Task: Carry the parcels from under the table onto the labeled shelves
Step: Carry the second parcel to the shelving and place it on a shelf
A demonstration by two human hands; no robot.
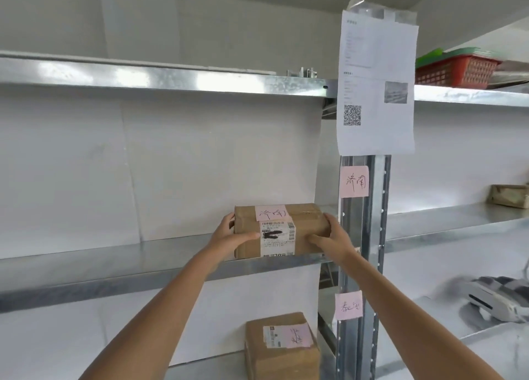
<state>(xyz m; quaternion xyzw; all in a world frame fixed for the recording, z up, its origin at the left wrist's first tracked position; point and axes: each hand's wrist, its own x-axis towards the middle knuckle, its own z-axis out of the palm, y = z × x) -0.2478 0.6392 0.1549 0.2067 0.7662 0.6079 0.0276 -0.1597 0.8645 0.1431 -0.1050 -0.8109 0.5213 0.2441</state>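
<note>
The cardboard parcel [279, 230] with a pink note sits on the middle metal shelf [114, 268], at its right end beside the upright post [363, 236]. Your left hand [229, 235] and right hand [333, 238] clasp its two ends. A matching pink label [354, 181] is stuck to that post. Another parcel [282, 346] rests on the shelf below.

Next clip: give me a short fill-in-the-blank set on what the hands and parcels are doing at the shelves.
1. Both hands, left hand and right hand, hold the parcel on the ____ shelf.
2. The note on that parcel is coloured ____.
3. A second parcel sits on the shelf ____ it.
4. The basket on the top right shelf is ____.

Missing words: middle; pink; below; red
</note>
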